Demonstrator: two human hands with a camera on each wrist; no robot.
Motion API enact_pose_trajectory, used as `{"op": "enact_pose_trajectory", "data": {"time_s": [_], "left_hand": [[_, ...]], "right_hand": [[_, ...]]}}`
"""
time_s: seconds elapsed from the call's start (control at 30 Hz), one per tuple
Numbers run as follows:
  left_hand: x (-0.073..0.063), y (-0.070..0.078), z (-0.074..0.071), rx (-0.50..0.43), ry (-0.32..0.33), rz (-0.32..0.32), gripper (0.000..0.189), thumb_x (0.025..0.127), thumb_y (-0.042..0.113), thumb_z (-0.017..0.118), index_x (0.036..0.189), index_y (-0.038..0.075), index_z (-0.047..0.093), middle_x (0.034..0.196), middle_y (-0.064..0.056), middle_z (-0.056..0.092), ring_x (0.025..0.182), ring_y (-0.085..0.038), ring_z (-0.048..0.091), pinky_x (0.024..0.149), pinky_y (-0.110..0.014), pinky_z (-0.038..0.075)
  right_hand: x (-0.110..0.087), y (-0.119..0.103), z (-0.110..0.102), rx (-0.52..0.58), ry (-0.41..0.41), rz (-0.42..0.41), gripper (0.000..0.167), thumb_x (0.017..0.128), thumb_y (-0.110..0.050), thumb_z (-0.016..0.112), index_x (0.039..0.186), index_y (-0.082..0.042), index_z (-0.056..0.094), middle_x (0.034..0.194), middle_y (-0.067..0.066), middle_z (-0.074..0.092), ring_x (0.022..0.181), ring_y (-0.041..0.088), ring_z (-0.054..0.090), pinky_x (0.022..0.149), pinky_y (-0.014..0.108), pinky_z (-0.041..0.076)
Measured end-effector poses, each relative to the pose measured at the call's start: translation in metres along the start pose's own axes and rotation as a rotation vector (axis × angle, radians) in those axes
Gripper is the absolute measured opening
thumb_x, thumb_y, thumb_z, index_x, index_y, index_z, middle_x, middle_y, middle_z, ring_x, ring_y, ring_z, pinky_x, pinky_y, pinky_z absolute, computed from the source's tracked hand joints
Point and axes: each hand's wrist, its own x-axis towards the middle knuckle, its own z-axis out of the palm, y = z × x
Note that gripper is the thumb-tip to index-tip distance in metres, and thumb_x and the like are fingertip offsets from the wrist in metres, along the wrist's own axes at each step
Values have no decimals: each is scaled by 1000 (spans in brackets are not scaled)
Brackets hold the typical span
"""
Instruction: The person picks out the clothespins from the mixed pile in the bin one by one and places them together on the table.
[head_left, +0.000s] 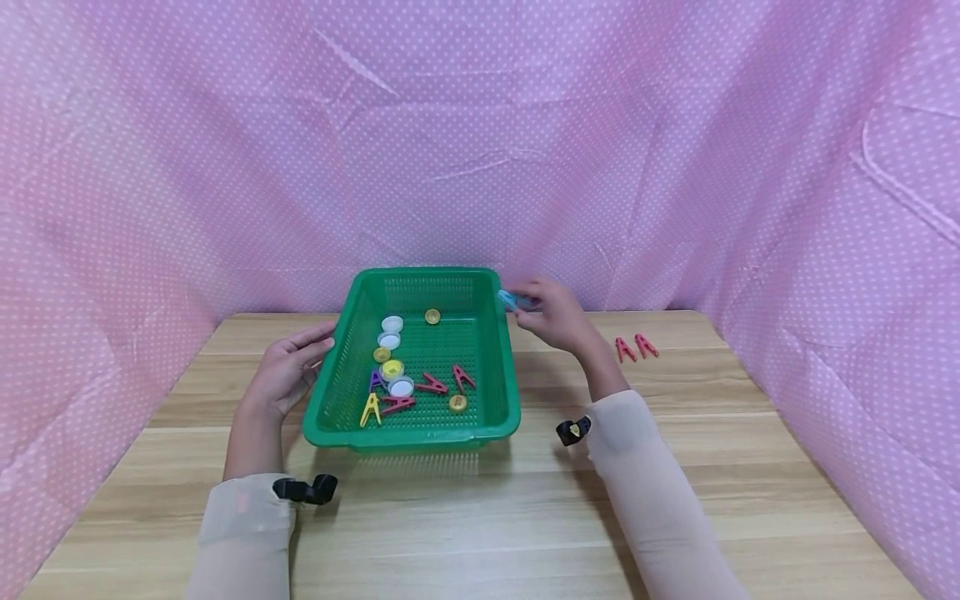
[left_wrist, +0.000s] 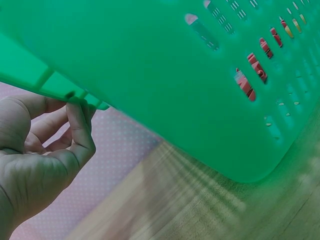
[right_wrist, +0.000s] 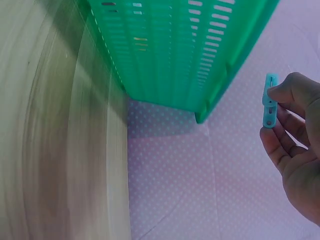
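Steadying is probably half the job: the green basket's (head_left: 411,439) left rim is pinched by the left hand (head_left: 288,367), and it's best held level so the loose bits inside aren't slid around. Beside its far right corner, a blue clothespin (right_wrist: 270,100) is pinched by the right hand (head_left: 553,317) and should clear the rim fully before being released, while two red clothespins (head_left: 647,345) can be seen near the table's (head_left: 450,517) far right corner.

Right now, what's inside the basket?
In the basket: three red clips, a yellow clip, a purple clip and seven caps. Anything directly beneath them is covered, unseen.
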Motion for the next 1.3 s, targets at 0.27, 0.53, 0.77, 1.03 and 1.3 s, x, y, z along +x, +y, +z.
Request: {"op": "enact_pose_trajectory", "data": {"time_s": [0.27, 0.53, 0.77, 1.03, 1.3], "left_hand": [[1, 3, 1, -4, -9, -4, 32, 100, 4, 66, 131, 5, 70, 114, 3, 75, 96, -9, 72, 81, -23, 61], [2, 1, 0, -10, -5, -4, 31, 101, 2, 64, 131, 5, 70, 113, 3, 75, 93, -9, 72, 80, -23, 61], [2, 2, 0, -6, -6, -6, 31, 101, 3, 65, 131, 6, 70, 114, 3, 75, 97, -9, 72, 81, -22, 61], [1, 2, 2, -3, -1, -3, 30, 102, 0, 61, 130, 6, 71, 114, 3, 75, 97, -9, 71, 81, -22, 60], [-1, 0, 1, -22, -13, 13, 30, 101, 0, 62, 130, 4, 70, 114, 2, 75, 98, -9, 72, 81, -22, 61]], "right_hand": [[-16, 12, -13, 3, 52, 102, 32, 92, -1, 70, 123, 4, 71, 119, 19, 68, 107, 37, 67, 94, 51, 59], [-26, 24, -25, -33, 59, 211, 32, 94, -3, 71, 125, 4, 69, 123, 20, 66, 108, 37, 66, 95, 48, 57], [-34, 36, -35, -69, 59, 288, 35, 95, -6, 72, 129, 3, 68, 120, 21, 66, 106, 36, 64, 92, 48, 57], [-47, 50, -44, -64, 49, 388, 40, 97, -8, 70, 134, 7, 63, 121, 23, 64, 108, 37, 63, 94, 48, 55], [-58, 64, -48, -61, 49, 444, 41, 97, -11, 72, 134, 7, 63, 121, 25, 67, 108, 38, 65, 94, 49, 57]]}}
